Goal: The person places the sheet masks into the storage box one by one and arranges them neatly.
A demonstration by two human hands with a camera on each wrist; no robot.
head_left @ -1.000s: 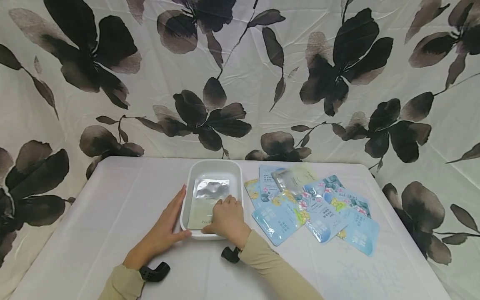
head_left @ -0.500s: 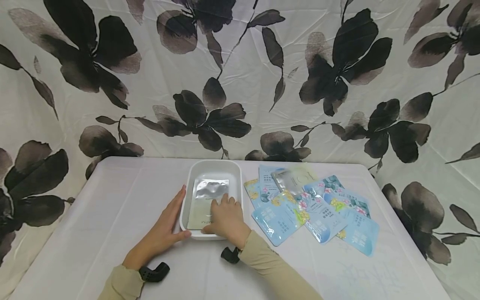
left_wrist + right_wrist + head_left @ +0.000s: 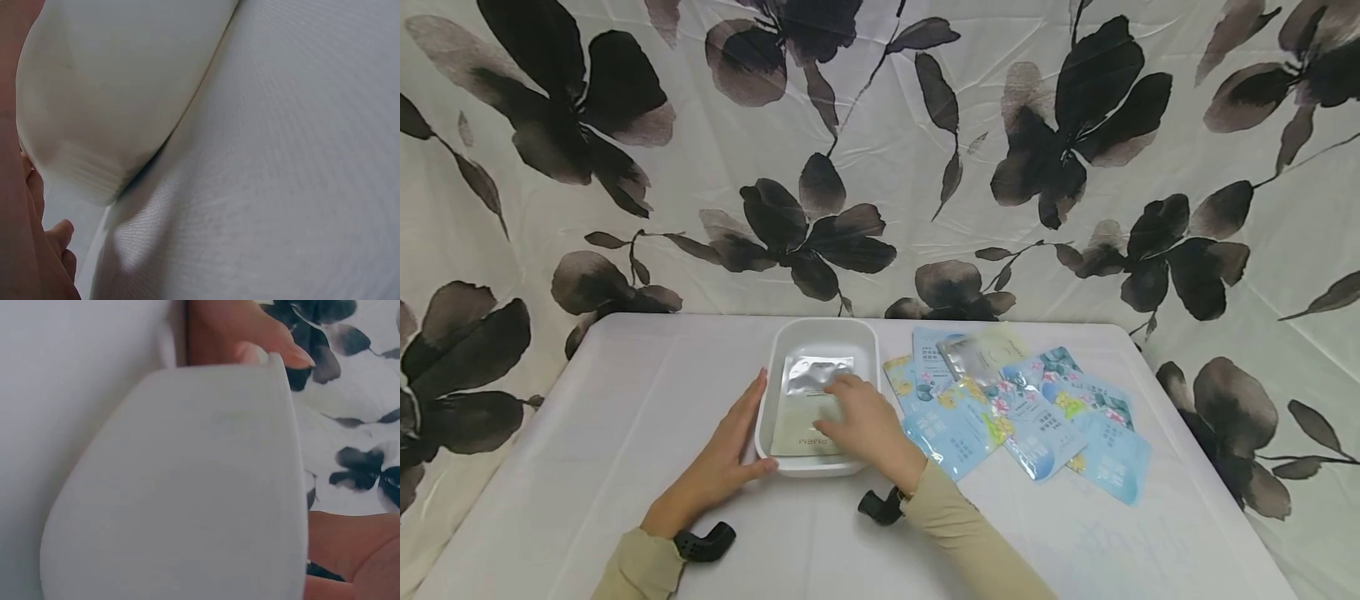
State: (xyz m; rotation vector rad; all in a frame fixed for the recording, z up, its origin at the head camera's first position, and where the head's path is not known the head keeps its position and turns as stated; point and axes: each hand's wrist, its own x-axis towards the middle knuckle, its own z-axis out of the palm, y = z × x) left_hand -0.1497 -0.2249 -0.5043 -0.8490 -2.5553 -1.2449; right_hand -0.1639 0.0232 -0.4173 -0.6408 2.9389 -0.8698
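A white plastic tray [image 3: 820,333] sits at the table's back middle. Inside it lies a sheet mask packet [image 3: 805,427], silver at the far end and pale green at the near end. My left hand [image 3: 730,450] rests along the tray's left wall with straight fingers, its thumb at the near left corner. My right hand [image 3: 874,427] is over the tray's right side, fingers extended above the packet and hiding part of it. In the right wrist view, the tray's outer wall [image 3: 181,487] stands between the left hand [image 3: 240,325] and the right hand [image 3: 356,553].
Right of the tray is an overlapping pile of light blue sheet mask packets [image 3: 951,429] with floral prints. A silver and pale green packet [image 3: 977,354] lies at its back. Behind the table [image 3: 647,392] hangs a floral cloth [image 3: 955,150].
My right hand has lifted from the packet and shifted right, its wrist swinging right; more of the packet's printed end shows. The left hand stays at the tray. The head view has shifted slightly.
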